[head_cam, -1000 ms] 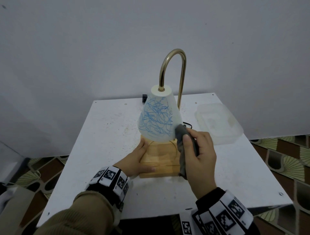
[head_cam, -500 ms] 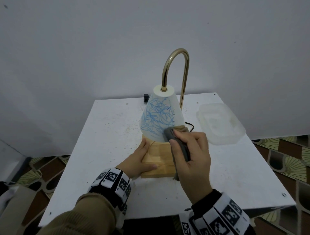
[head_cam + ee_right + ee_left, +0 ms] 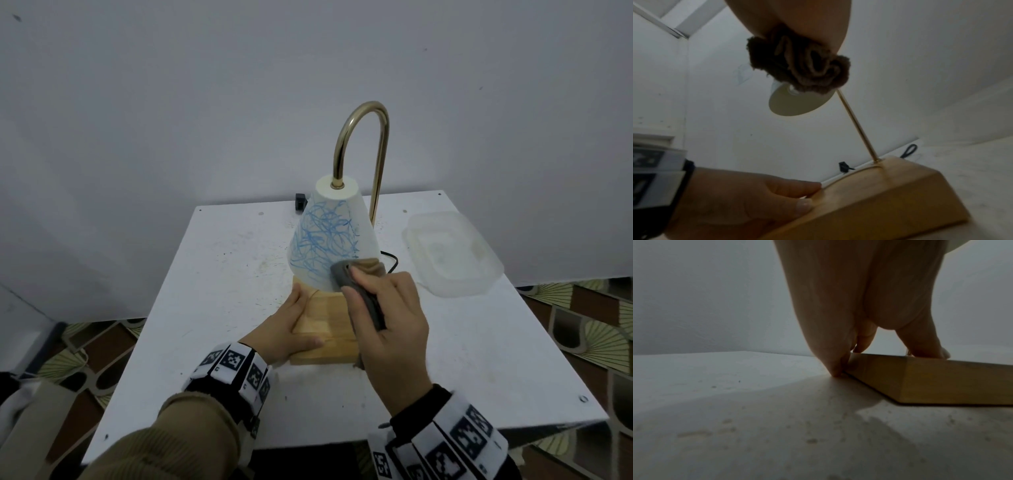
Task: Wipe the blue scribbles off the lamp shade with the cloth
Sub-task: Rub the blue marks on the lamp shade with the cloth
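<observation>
A white cone lamp shade (image 3: 346, 205) covered in blue scribbles (image 3: 325, 240) hangs from a curved brass arm (image 3: 363, 137) over a wooden base (image 3: 325, 322). My right hand (image 3: 387, 308) grips a bunched grey-brown cloth (image 3: 346, 274) and presses it against the shade's lower right rim. In the right wrist view the cloth (image 3: 803, 68) bulges out under my palm, just above the shade's open underside (image 3: 797, 104). My left hand (image 3: 287, 329) holds the base's left side, thumb on its top (image 3: 801, 207) and fingers along its edge (image 3: 836, 366).
The lamp stands on a white table (image 3: 205, 308) against a grey wall. A clear plastic lid (image 3: 448, 253) lies at the back right. A black cord (image 3: 390, 263) runs behind the base, and a small black plug (image 3: 300, 201) sits at the table's far edge.
My right hand with the cloth has moved left along the shade's lower rim, from its right edge onto the front. The left hand has stayed on the base.
</observation>
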